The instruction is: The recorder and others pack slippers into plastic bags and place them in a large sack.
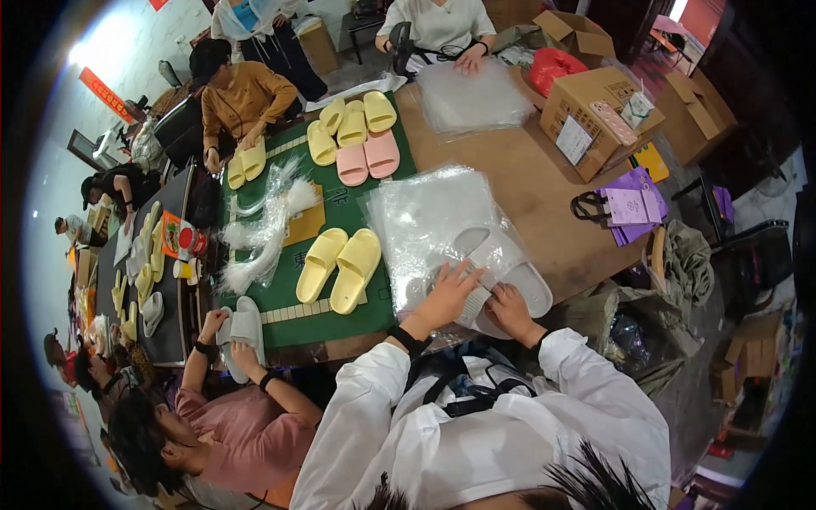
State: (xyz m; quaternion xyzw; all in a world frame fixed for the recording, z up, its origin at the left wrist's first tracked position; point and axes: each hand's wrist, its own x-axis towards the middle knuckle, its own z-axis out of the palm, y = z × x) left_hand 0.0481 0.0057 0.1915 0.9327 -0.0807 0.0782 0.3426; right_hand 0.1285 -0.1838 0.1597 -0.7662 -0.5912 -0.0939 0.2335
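Note:
A pair of light grey slippers (529, 286) lies on a stack of clear plastic bags (429, 208) at the table edge in front of me. My left hand (453, 293) grips the ribbed strap of the left slipper, fingers over its top. Beside it, my right hand (511, 313) is closed on the same pair near the strap, its fingertips bent in. Whether a clear bag covers part of the slippers I cannot tell. A pair of yellow slippers (357, 270) sits just left of the bags.
On the green mat (293, 316) are pink slippers (367, 159), more yellow ones and white plastic strips (270, 223). A cardboard box (599, 119) and purple bags (633, 208) stand right. At left, a co-worker's hands (246, 353) hold grey slippers; another person's hand (470, 58) rests on bags opposite.

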